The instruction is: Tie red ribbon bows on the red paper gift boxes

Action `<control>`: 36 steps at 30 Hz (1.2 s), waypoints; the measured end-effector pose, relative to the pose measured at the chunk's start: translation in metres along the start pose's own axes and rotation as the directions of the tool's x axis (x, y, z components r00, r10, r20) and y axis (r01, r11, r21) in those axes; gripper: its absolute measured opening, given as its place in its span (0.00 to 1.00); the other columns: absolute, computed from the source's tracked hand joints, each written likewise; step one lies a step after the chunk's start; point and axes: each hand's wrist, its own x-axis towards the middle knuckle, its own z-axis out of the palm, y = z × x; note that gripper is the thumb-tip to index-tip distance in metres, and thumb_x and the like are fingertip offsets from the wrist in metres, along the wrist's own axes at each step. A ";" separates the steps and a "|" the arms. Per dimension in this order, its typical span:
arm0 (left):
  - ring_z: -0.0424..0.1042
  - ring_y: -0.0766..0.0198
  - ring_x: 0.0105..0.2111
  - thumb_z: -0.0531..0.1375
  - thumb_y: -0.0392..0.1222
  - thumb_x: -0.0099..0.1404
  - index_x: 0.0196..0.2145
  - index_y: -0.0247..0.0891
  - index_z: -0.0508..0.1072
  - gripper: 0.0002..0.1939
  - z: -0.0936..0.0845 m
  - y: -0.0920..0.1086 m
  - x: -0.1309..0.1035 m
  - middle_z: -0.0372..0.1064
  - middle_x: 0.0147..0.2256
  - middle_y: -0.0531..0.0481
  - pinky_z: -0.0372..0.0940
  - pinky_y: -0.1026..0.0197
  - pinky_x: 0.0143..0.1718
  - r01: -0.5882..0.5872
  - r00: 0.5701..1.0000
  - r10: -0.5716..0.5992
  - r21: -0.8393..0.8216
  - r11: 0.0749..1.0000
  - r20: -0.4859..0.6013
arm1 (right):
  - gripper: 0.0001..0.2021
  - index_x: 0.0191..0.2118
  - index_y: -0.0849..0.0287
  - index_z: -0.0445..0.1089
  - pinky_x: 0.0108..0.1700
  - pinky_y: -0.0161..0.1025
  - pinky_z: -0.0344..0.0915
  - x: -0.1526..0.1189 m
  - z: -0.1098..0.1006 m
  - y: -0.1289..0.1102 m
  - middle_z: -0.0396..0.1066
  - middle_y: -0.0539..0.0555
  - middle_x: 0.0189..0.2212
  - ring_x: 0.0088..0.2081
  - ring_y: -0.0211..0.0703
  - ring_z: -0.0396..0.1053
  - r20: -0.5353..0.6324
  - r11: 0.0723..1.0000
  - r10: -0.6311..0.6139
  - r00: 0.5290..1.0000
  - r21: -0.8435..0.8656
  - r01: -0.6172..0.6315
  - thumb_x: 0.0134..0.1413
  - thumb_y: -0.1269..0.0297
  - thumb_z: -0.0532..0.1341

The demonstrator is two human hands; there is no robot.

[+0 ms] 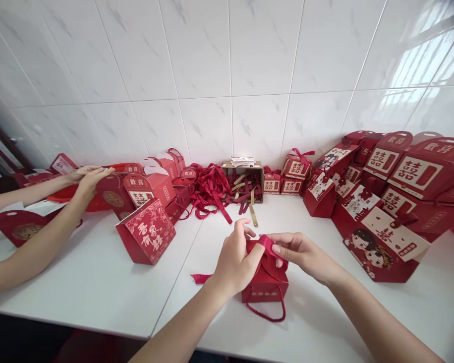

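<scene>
Pinching ribbon (266,243) between thumb and finger, right hand (300,252); left hand (236,259), thumb pressing ribbon, fingers curled, full grip hidden. Box (264,292) beneath, near front edge of surface (318,322), rope handle (283,304) facing that edge. White room between box and stacked boxes (416,174) toward right edge; ribbon pile (212,186) toward back edge.

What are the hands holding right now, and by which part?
The left hand and right hand pinch the red ribbon at its folded stretch over the small red box's top; exact fingertip contact is partly hidden.
</scene>
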 end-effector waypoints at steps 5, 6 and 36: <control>0.68 0.52 0.46 0.53 0.44 0.64 0.50 0.41 0.59 0.17 0.003 0.006 0.000 0.68 0.45 0.43 0.62 0.46 0.49 -0.015 0.999 0.017 0.049 0.999 -0.045 | 0.17 0.33 0.60 0.74 0.35 0.37 0.63 0.001 0.013 -0.003 0.69 0.51 0.24 0.28 0.39 0.65 -0.116 0.982 -0.037 0.993 -0.186 0.015 0.57 0.50 0.59; 0.68 0.52 0.47 0.54 0.44 0.64 0.49 0.41 0.60 0.16 0.002 0.006 -0.001 0.68 0.45 0.43 0.62 0.46 0.49 -0.008 0.999 0.010 0.046 0.999 -0.042 | 0.17 0.32 0.60 0.73 0.35 0.37 0.64 0.002 0.016 -0.001 0.69 0.51 0.24 0.29 0.40 0.66 -0.164 0.981 -0.041 0.986 -0.195 0.008 0.57 0.49 0.59; 0.47 0.72 0.15 0.58 0.54 0.60 0.17 0.36 0.71 0.21 -0.073 -0.011 0.003 0.51 0.13 0.57 0.41 0.64 0.19 0.341 0.824 -0.217 -0.152 0.928 0.523 | 0.08 0.32 0.55 0.65 0.33 0.41 0.59 0.003 0.048 0.018 0.71 0.52 0.26 0.27 0.43 0.66 -0.415 0.867 -0.213 0.884 -0.497 -0.024 0.61 0.62 0.52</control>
